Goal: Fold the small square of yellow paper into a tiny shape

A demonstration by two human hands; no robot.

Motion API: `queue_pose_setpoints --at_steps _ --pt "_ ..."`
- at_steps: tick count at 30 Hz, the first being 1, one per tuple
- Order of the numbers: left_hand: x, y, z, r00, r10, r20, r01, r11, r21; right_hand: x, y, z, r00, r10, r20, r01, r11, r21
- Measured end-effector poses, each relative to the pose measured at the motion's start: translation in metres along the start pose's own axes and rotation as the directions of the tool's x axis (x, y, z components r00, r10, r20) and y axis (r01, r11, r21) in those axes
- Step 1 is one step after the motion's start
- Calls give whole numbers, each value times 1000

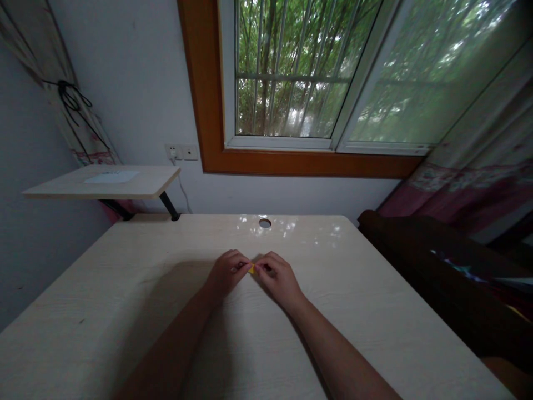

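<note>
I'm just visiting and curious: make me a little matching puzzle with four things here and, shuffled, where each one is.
Things
1. Small yellow thing
2. Round hole
3. White sheet
4. Black cord

Places
A. On the raised shelf
B. Tied around the curtain
C. Between the left hand and the right hand
D. In the desk, near its far edge

Pairs: 1-C, 2-D, 3-A, 4-B

You can pass sideways over the worktop (358, 303) | raised shelf (154, 182) blocks far left | wall (266, 194) stops you ahead
</note>
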State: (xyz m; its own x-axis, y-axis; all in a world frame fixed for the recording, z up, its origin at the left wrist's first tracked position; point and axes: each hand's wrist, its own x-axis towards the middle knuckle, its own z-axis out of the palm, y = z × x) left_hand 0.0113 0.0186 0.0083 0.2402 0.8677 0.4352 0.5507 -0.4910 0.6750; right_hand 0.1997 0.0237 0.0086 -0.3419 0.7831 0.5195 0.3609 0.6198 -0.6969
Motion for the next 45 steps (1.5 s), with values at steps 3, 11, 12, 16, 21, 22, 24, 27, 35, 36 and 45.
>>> queue_pose_setpoints --at_steps 3,11,12,16,21,22,24,27,35,36,45 --pt "-1 1 0 1000 26 14 -26 999 26 1 -1 0 1000 -26 -2 26 1000 -17" --pt "-1 3 -4 1000 13 -5 -13 999 -29 1 1 2 999 -49 -16 49 998 -37" --pt "-1 3 -5 1000 0 -18 -1 999 -45 0 2 2 999 -34 -30 33 999 -28" --pt "-1 2 -8 996 -46 -72 38 993 -113 0 6 0 994 41 -98 -40 999 16" --pt "-1 -5 -8 985 -91 -148 60 977 -203 1 8 -1 986 105 -133 -98 994 57" --pt "-1 -6 -7 984 -96 -152 62 975 -211 1 7 0 987 105 -123 -97 993 74" --pt "-1 -6 -6 985 -95 -141 63 974 -216 0 6 2 992 95 -83 -86 990 108" --pt "-1 -4 -5 992 -83 -96 60 974 -217 0 5 4 997 70 -38 -65 990 129" --pt "0 0 -1 997 -77 17 79 985 -154 1 3 0 994 74 -74 -65 991 118" --pt "0 -1 -1 997 -72 28 76 987 -143 0 3 0 994 73 -79 -64 991 118" --pt "-2 -2 5 998 9 64 -7 1000 -28 0 2 2 999 17 -40 -14 997 71"
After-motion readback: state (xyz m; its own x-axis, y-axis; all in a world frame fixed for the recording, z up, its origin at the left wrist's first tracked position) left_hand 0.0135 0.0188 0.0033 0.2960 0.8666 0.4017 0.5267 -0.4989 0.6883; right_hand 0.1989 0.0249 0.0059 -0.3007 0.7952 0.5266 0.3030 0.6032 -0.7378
